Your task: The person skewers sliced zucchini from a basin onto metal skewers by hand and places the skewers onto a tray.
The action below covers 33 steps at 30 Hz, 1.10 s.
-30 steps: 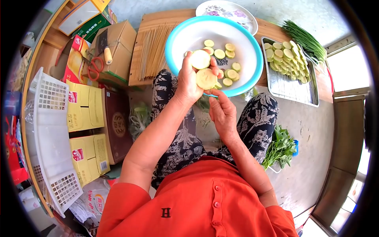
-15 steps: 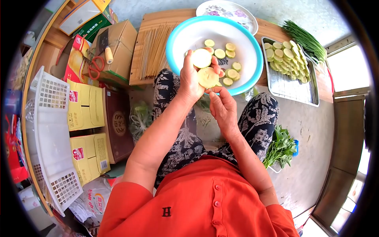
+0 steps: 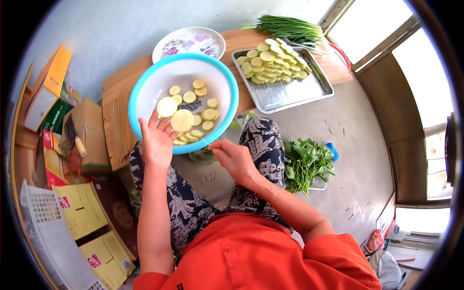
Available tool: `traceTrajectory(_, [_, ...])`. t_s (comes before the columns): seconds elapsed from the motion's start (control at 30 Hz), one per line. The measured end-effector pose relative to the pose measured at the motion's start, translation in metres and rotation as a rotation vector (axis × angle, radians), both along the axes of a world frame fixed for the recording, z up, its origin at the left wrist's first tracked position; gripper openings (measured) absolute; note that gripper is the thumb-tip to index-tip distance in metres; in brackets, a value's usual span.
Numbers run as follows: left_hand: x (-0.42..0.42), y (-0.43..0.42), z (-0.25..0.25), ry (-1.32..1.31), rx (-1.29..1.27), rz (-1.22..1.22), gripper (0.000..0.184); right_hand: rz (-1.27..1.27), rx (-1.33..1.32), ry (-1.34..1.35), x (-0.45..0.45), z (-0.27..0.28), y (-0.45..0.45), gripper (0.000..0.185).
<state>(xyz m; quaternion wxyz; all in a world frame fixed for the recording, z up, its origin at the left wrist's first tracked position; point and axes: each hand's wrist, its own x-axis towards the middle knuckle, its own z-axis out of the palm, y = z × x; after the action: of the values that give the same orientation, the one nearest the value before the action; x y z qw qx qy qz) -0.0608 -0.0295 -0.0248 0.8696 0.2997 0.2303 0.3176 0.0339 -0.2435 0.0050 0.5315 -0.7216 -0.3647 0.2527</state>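
Observation:
My right hand (image 3: 236,160) pinches the end of a thin bamboo skewer (image 3: 205,141) at the near rim of the basin (image 3: 232,104), which is white with a turquoise rim. In line with the skewer are two large pale zucchini slices (image 3: 182,120), apparently threaded on it and held over the basin. My left hand (image 3: 159,144) is open, palm up and fingers spread, just left of these slices. Smaller zucchini slices (image 3: 189,97) lie inside the basin. To its right, a metal tray (image 3: 285,99) bears a pile of zucchini slices (image 3: 275,63).
Loose bamboo skewers (image 3: 121,121) lie on the wooden board (image 3: 110,87) left of the basin. Behind stands a floral plate (image 3: 188,41); green chives (image 3: 290,29) lie beyond the tray. Leafy greens (image 3: 307,164) sit on the floor at right. Cartons (image 3: 87,130) and a white crate (image 3: 58,237) line the left.
My left hand has let go of the zucchini slices and opened. My right hand still holds the skewer, now a little farther from the left. The camera view has turned rightward.

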Motion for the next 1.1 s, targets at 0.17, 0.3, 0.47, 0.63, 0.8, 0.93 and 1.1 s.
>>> traceTrajectory(0.17, [-0.001,-0.011,0.014,0.163,0.113,-0.06,0.068,-0.11,0.04,-0.082,0.076,0.004,-0.014,0.013])
traceTrajectory(0.3, [0.001,-0.014,0.019,0.193,0.118,-0.084,0.063,-0.214,0.024,-0.171,0.148,0.016,-0.01,0.015])
traceTrajectory(0.47, [0.006,-0.01,0.016,0.22,0.106,-0.077,0.061,-0.365,-0.19,-0.37,0.238,-0.022,0.025,0.022])
traceTrajectory(0.63, [0.004,-0.008,0.013,0.242,0.103,-0.074,0.059,-0.464,-0.374,-0.523,0.274,-0.045,0.057,0.024])
traceTrajectory(0.8, [0.003,-0.007,0.012,0.236,0.084,-0.067,0.056,-0.447,-0.564,-0.644,0.278,-0.05,0.068,0.022])
traceTrajectory(0.93, [0.003,-0.007,0.013,0.224,0.076,-0.066,0.055,-0.34,-0.667,-0.789,0.265,-0.043,0.061,0.021])
traceTrajectory(1.1, [0.002,-0.007,0.013,0.198,0.079,-0.087,0.051,-0.177,-0.819,-0.964,0.248,-0.035,0.049,0.015])
